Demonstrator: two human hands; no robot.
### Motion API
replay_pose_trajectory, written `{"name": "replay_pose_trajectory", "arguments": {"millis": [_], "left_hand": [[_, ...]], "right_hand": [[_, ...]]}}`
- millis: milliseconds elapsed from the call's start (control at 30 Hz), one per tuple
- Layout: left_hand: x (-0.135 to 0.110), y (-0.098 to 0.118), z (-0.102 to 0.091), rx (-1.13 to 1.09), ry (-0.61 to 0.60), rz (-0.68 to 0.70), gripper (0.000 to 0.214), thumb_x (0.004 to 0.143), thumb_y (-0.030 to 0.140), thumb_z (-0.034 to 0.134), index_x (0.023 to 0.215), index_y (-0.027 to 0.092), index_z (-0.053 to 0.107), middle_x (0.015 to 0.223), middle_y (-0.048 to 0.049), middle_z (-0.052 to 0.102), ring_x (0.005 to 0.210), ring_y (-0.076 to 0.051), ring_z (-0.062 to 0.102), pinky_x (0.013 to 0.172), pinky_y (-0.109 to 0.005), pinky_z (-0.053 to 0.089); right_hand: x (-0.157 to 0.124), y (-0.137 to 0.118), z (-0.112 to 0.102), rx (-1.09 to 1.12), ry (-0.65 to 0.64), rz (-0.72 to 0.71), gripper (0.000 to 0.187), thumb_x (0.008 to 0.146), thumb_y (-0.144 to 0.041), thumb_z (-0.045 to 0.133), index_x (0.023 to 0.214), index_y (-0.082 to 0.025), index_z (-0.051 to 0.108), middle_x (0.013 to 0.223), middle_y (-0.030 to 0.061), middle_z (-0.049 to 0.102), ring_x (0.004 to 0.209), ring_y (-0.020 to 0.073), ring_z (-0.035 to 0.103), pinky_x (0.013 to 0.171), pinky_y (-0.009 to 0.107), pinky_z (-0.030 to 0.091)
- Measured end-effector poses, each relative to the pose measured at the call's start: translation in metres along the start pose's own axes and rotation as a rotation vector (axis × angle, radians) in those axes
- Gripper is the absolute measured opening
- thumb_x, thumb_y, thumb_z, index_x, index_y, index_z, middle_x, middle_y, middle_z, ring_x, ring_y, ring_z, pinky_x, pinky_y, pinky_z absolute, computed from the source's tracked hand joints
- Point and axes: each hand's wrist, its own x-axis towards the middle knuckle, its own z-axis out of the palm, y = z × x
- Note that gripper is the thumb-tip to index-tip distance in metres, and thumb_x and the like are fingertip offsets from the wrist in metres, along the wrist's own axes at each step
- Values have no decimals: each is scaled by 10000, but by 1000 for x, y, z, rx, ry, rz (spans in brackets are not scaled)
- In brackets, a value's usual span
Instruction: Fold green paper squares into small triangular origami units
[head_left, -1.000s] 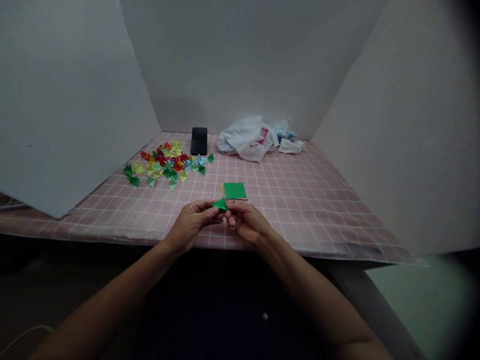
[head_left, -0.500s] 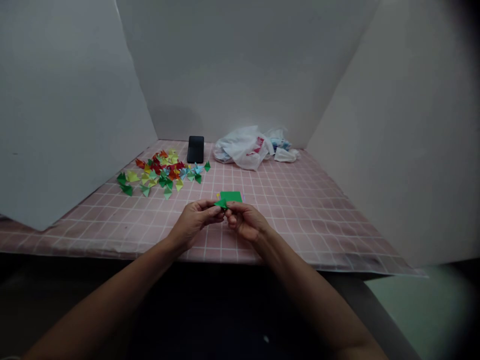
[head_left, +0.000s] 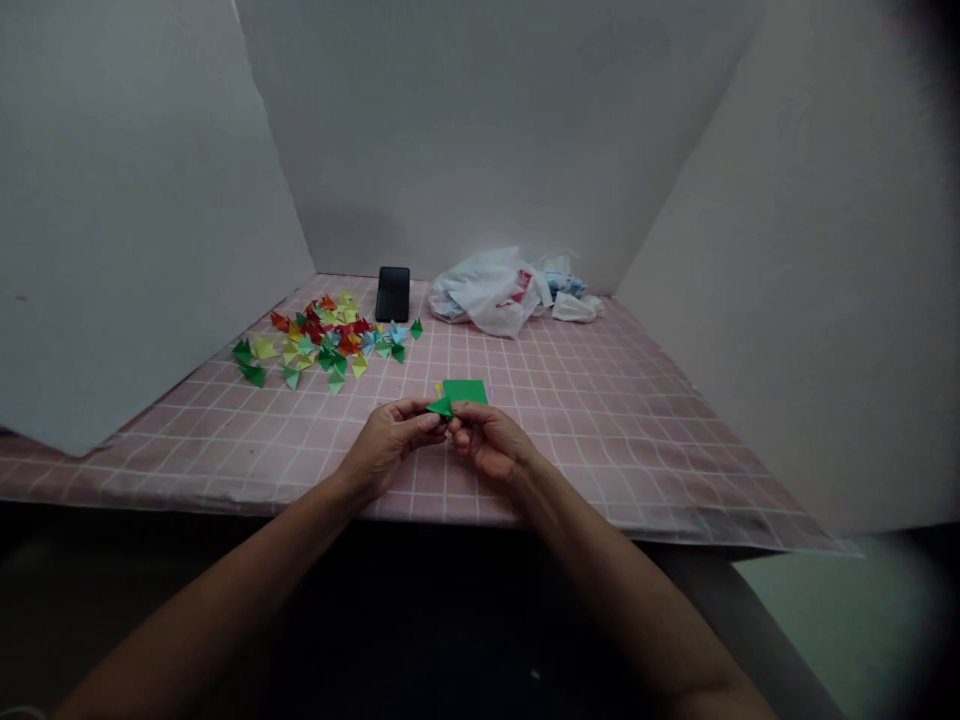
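Between my two hands is a small piece of folded green origami paper (head_left: pixel 439 407), pointed toward the left. My left hand (head_left: pixel 394 436) pinches it from the left side with thumb and fingers. From the other side, the thumb and fingertips of my right hand (head_left: pixel 492 438) close on its right end. Both hands are held low over the near part of the table, partly hiding the paper. Just behind them lies a stack of square paper sheets (head_left: pixel 466 390), green on top, with yellow and purple edges showing.
Several folded paper pieces (head_left: pixel 330 335) in red, orange, yellow, green and blue are scattered at the left. Behind them a black phone (head_left: pixel 393 294) lies near the back wall. White plastic bags (head_left: pixel 487 292) sit to its right. A pink checked cloth (head_left: pixel 600 430) covers the table.
The view has shifted very slightly. Both hands stay in nearly the same place, still gripping the folded green origami paper.
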Motion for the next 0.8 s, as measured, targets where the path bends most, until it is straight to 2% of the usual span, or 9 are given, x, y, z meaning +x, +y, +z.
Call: {"name": "replay_pose_trajectory", "arguments": {"millis": [167, 400, 600, 800], "left_hand": [[0, 1, 0, -17, 14, -16, 198, 696, 142, 814, 886, 108, 768, 818, -62, 774, 725, -133, 707, 775, -262, 567], [3, 0, -1, -52, 11, -27, 107, 693, 93, 734, 799, 97, 738, 746, -65, 739, 691, -144, 697, 733, -264, 568], [1, 1, 1, -59, 8, -34, 150, 734, 148, 776, 876, 102, 765, 809, -74, 760, 756, -149, 709, 796, -274, 564], [-1, -2, 1, -67, -1, -18, 192, 705, 160, 829, 883, 112, 774, 823, -56, 764, 757, -134, 703, 813, -262, 561]], "right_hand": [[-1, 2, 6, -40, 1, -68, 70, 749, -134, 693, 725, -154, 631, 536, -5, 665, 384, 81, 543, 403, 179, 450], [-8, 7, 11, -206, 20, -236, 155, 730, -246, 725, 812, -199, 603, 579, -26, 697, 380, 105, 573, 400, 200, 424], [-4, 5, 5, -167, 2, -199, 148, 719, -222, 723, 797, -189, 602, 576, -21, 690, 386, 97, 555, 409, 201, 413], [0, 5, 0, -122, -30, -154, 113, 729, -187, 730, 773, -179, 627, 584, -26, 684, 407, 83, 554, 420, 190, 439]]}}
